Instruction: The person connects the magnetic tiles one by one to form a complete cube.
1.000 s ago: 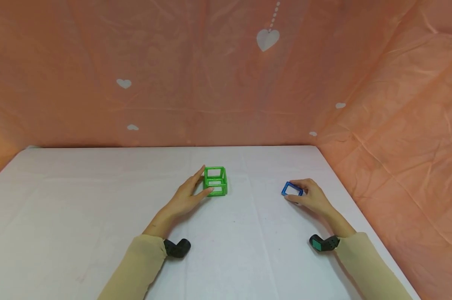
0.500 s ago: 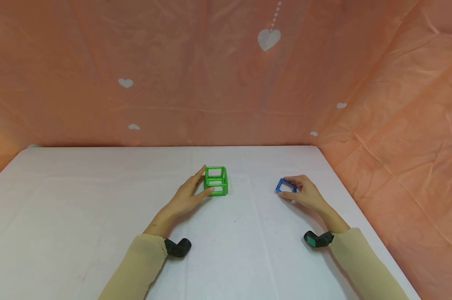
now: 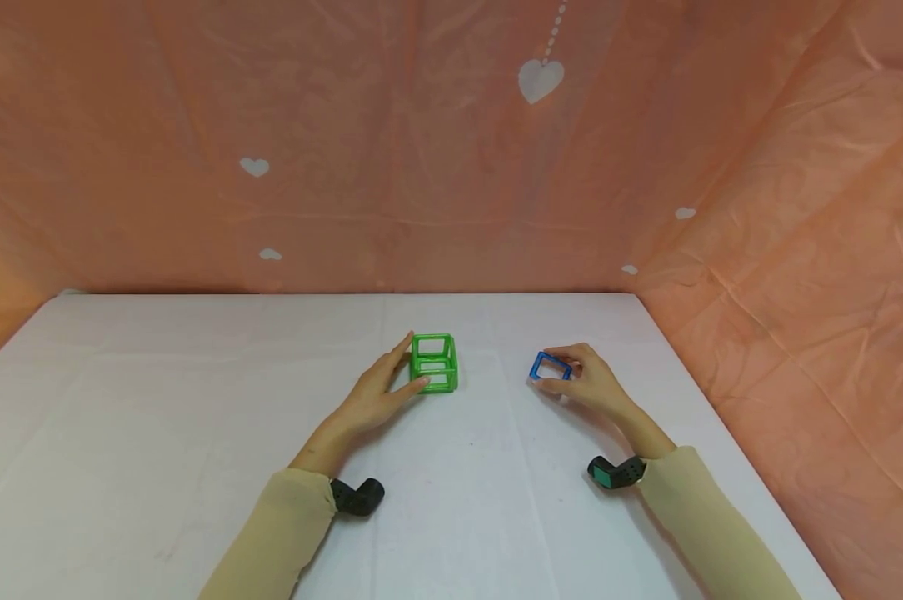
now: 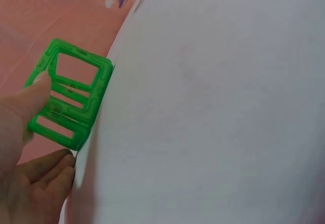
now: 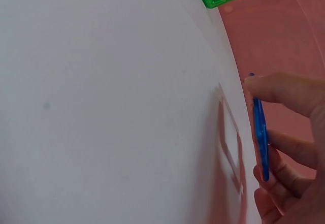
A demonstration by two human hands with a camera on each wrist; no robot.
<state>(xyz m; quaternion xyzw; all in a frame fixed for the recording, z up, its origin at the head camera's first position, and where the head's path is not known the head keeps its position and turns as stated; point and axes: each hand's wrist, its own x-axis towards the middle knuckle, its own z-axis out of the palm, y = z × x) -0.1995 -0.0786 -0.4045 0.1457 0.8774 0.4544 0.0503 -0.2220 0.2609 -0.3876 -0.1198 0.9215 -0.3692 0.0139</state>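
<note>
A small open cube (image 3: 434,363) made of bright green square frames stands near the middle of the white table (image 3: 159,433). Its sides are see-through outlines, and nothing sits inside it. The left hand (image 3: 380,387) rests against the cube's left side, fingers fairly straight, with the fingertips along the far edge and the thumb touching the near lower corner; the left wrist view shows the thumb lying on the green frame. To the right, well apart from the cube, the right hand (image 3: 590,383) pinches a single blue square frame (image 3: 550,367) between thumb and fingers, holding it tilted just above the tabletop. In the right wrist view the blue frame shows edge-on, its shadow on the cloth below. Pink sheeting with white hearts (image 3: 540,79) hangs behind.
</note>
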